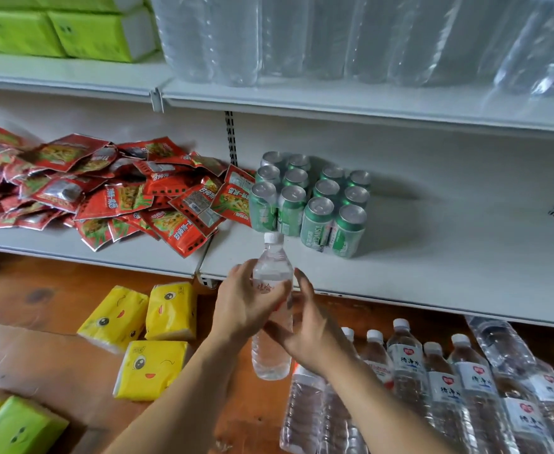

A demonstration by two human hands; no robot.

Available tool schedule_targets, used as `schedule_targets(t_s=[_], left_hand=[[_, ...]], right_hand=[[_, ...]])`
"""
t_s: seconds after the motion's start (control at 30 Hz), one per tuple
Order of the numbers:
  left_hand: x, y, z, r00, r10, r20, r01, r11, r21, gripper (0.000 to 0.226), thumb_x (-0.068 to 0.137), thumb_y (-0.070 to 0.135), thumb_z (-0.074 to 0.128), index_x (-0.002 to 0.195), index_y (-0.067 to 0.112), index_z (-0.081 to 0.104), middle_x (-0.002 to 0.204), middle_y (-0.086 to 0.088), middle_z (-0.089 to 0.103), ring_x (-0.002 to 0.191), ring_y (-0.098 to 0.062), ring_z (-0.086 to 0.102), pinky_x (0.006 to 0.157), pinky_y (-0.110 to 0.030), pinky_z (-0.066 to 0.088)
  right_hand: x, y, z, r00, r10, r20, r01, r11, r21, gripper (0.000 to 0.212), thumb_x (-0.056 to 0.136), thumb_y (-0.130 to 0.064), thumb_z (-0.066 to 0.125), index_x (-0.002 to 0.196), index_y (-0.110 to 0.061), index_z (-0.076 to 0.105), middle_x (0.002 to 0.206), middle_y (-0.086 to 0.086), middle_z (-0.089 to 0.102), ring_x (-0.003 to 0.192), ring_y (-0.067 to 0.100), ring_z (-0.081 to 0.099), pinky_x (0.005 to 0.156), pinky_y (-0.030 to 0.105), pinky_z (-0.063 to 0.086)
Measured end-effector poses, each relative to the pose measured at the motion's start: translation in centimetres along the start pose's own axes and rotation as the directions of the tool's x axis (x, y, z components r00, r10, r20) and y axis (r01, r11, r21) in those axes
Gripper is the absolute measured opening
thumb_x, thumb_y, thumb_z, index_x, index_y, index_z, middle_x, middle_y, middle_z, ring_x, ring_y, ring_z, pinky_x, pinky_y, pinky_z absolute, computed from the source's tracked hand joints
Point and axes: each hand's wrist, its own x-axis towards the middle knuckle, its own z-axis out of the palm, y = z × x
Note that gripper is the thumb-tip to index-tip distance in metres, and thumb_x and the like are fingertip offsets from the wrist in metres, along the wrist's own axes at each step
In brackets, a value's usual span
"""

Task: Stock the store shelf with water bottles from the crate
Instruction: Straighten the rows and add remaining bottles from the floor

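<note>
A person's left hand [247, 301] wraps the labelled mid-section of a clear water bottle [272, 309], thumb and fingers curled round it, and holds it upright in the air just in front of the edge of the middle shelf [433, 257]. The right hand [305, 329] lies against the bottle's other side with its fingers nearly straight; whether it grips or merely steadies cannot be told.

Handling, as a judgement: the bottle appears full and capped, so moderately heavy for its size, with thin walls that yield under a squeeze and a smooth surface that could slip. The labelled waist or the shoulder below the white cap [274, 237] offers the surest hold.

Bare shelf lies to the right of the green cans [315, 204]; red snack packets [105, 188] fill the left.

Further bottles [433, 381] stand at lower right, partly cut off by the frame. No crate is clearly visible around them. Label print is too blurred to read, and the wrapped bottles [334, 37] on the upper shelf are smeared.
</note>
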Motion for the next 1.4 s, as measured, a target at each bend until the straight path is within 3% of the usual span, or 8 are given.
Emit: schedule_targets(t_s=[0.17,0.33,0.7,0.8,0.93,1.03,1.17,1.4], left_hand=[[1.1,5.6,-2.1,0.979,0.167,-0.116,-0.169,0.985,-0.013,0.074,0.068,0.070,0.060,0.125,0.022,0.061,0.111,0.008,0.062,0.100,-0.009,0.060,0.080,-0.019,0.050],[1.8,11.7,-4.7,0.917,0.331,-0.223,-0.337,0.941,0.014,0.083,0.066,0.071,0.057,0.132,0.022,0.060,0.113,0.008,0.059,0.098,-0.004,0.052,0.076,-0.004,0.038],[4.9,21.8,-9.4,0.853,0.425,-0.303,-0.475,0.873,-0.113,0.082,0.077,0.060,0.074,0.146,0.026,0.044,0.139,0.006,0.055,0.120,-0.009,0.057,0.100,-0.036,0.052],[6.3,23.6,-10.9,0.836,0.466,-0.289,-0.524,0.835,-0.168,0.076,0.081,0.058,0.070,0.145,0.024,0.046,0.137,0.006,0.059,0.116,-0.006,0.060,0.096,-0.032,0.054],[8.5,24.1,-12.9,0.797,0.536,-0.280,-0.573,0.817,-0.067,0.057,0.093,0.056,0.056,0.142,0.027,0.051,0.138,0.005,0.057,0.124,-0.008,0.054,0.102,-0.030,0.048],[10.7,22.9,-14.3,0.787,0.536,-0.306,-0.511,0.844,0.165,0.046,0.102,0.045,0.046,0.145,0.029,0.048,0.153,0.000,0.040,0.140,-0.018,0.039,0.114,-0.040,0.038],[13.0,21.1,-15.1,0.877,0.437,-0.199,-0.348,0.863,0.366,0.052,0.105,0.041,0.035,0.156,0.036,0.025,0.167,0.002,0.004,0.151,-0.029,0.016,0.121,-0.050,0.026],[13.8,19.4,-13.4,0.871,0.450,-0.195,-0.337,0.838,0.428,0.055,0.105,0.040,0.035,0.157,0.032,0.018,0.165,0.008,-0.019,0.126,-0.032,0.055,0.094,-0.048,0.053]], right_hand=[[0.5,-2.4,-2.1,0.942,-0.170,-0.290,0.176,0.984,-0.007,0.097,0.078,-0.070,0.064,0.153,-0.034,0.014,0.151,-0.006,0.044,0.129,0.009,0.053,0.101,0.026,0.050],[1.0,-5.1,-5.1,0.881,-0.268,-0.390,0.284,0.959,-0.019,0.101,0.079,-0.057,0.075,0.153,-0.048,0.007,0.150,-0.039,0.018,0.132,-0.013,0.032,0.106,0.022,0.040],[3.7,-12.4,-14.3,0.733,-0.459,-0.502,0.473,0.874,-0.109,0.087,0.086,-0.056,0.067,0.150,-0.055,0.008,0.131,-0.045,0.039,0.083,-0.012,0.059,0.073,0.017,0.056],[5.5,-14.2,-16.6,0.695,-0.485,-0.531,0.498,0.857,-0.131,0.090,0.087,-0.056,0.066,0.155,-0.046,0.008,0.137,-0.025,0.054,0.085,0.005,0.069,0.077,0.025,0.060],[8.3,-16.9,-18.9,0.695,-0.460,-0.553,0.516,0.854,-0.062,0.090,0.086,-0.049,0.072,0.153,-0.048,0.010,0.148,-0.012,0.050,0.120,0.001,0.055,0.098,0.013,0.046],[10.9,-18.0,-19.4,0.731,-0.425,-0.534,0.485,0.874,-0.031,0.093,0.086,-0.055,0.069,0.155,-0.044,0.008,0.151,-0.010,0.047,0.132,0.018,0.052,0.108,0.043,0.046],[13.9,-18.4,-18.9,0.768,-0.375,-0.519,0.394,0.916,-0.078,0.094,0.086,-0.062,0.063,0.155,-0.044,0.003,0.155,-0.001,0.042,0.136,0.026,0.048,0.108,0.049,0.044],[16.8,-19.3,-17.8,0.789,-0.336,-0.514,0.311,0.940,-0.137,0.093,0.091,-0.054,0.061,0.156,-0.039,-0.004,0.158,0.010,0.036,0.137,0.029,0.046,0.105,0.044,0.045]])
